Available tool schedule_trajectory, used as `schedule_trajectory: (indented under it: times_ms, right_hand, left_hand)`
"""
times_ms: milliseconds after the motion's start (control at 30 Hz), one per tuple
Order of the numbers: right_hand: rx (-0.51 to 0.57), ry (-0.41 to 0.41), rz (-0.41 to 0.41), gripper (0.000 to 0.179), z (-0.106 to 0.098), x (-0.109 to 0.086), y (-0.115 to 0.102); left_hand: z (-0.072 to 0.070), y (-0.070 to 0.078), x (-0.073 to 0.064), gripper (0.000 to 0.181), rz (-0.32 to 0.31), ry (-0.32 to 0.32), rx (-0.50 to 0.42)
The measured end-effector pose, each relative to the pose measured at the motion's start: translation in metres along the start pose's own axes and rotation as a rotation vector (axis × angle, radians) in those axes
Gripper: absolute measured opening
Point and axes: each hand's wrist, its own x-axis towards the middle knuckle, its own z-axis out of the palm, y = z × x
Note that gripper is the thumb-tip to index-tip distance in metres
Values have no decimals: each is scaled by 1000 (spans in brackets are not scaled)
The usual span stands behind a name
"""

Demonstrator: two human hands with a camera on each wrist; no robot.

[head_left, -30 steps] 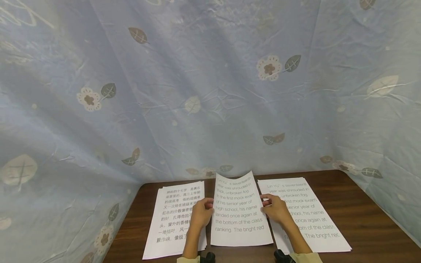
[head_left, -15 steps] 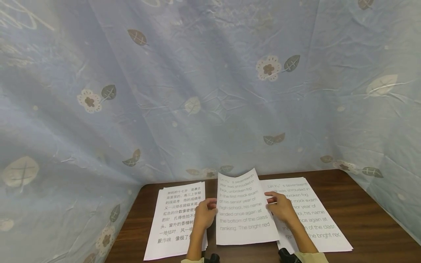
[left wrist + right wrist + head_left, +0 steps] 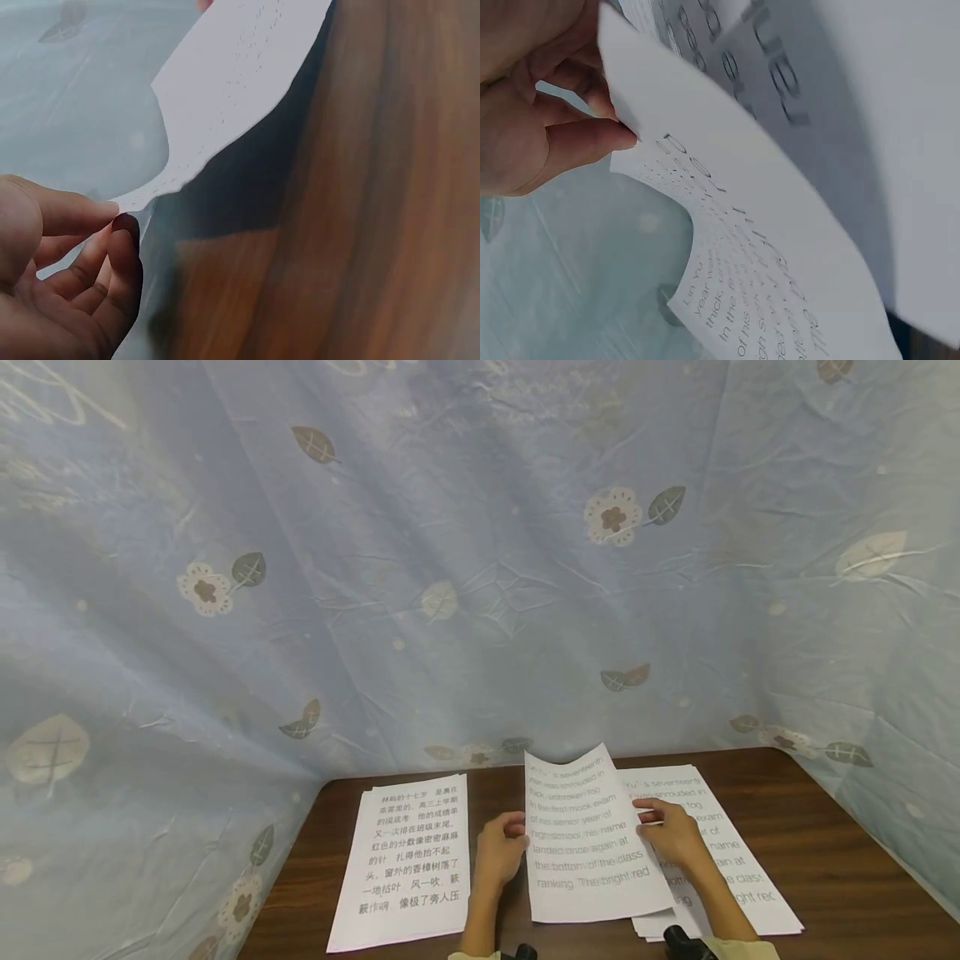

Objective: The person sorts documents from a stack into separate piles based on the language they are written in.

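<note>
A printed sheet of paper point(image 3: 581, 843) with English text is held up off the table, its top edge sagging between the corners. My left hand point(image 3: 501, 850) pinches its left edge between thumb and fingers, which the left wrist view shows closely at the sheet's edge point(image 3: 240, 82). On the opposite side my right hand point(image 3: 671, 835) pinches the right edge; in the right wrist view the thumb presses on the sheet point(image 3: 742, 225). Partly beneath the held sheet lies a stack of English-printed pages point(image 3: 757, 906) on the right.
To the left lies a stack of pages point(image 3: 408, 860) printed in Chinese characters, slightly uneven at its edges. Both stacks rest on a dark wooden table point(image 3: 847, 835). Behind and around it hangs a pale blue curtain point(image 3: 480, 610) with leaves and flowers.
Both hands have moved to the right, carrying the held sheet from the middle toward and partly over the right stack. The left stack is now uncovered by the left hand.
</note>
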Motion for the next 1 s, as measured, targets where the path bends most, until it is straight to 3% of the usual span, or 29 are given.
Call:
schedule_trajectory:
  times_ms: [500,733,1000]
  right_hand:
    - [-33,10,28,47,-42,1,31]
    - [-64,24,16,48,-61,0,48]
    - [-81,45,46,48,-77,-2,62]
  left_hand:
    - [51,22,-10,40,-3,22,-135]
    - [71,28,-14,41,-33,8,-258]
    - [92,40,-20,40,-71,0,-296]
